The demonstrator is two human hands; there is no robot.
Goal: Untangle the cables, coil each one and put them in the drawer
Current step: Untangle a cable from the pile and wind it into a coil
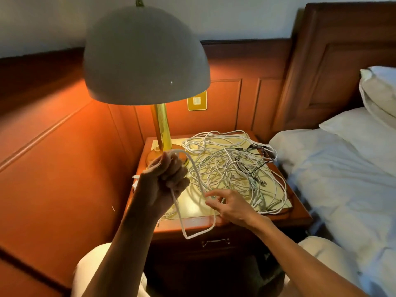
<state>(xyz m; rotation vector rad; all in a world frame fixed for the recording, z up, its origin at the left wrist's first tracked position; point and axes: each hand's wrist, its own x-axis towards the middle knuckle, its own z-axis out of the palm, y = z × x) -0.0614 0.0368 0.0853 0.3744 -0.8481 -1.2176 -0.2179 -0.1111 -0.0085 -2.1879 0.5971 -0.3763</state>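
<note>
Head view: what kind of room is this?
Probably a hotel bedroom. A bed with white pillows stands against a wooden headboard, a domed lamp is lit on the nightstand, and wood panelling lines the wall.

Polished reddish wood forms the counter [295,213] and wall panelling [64,146]. The lamp's stem [162,125] is glossy brass, its dome shade [145,56] matt. At three o'clock, crumpled white cloth bedding [342,179].
</note>
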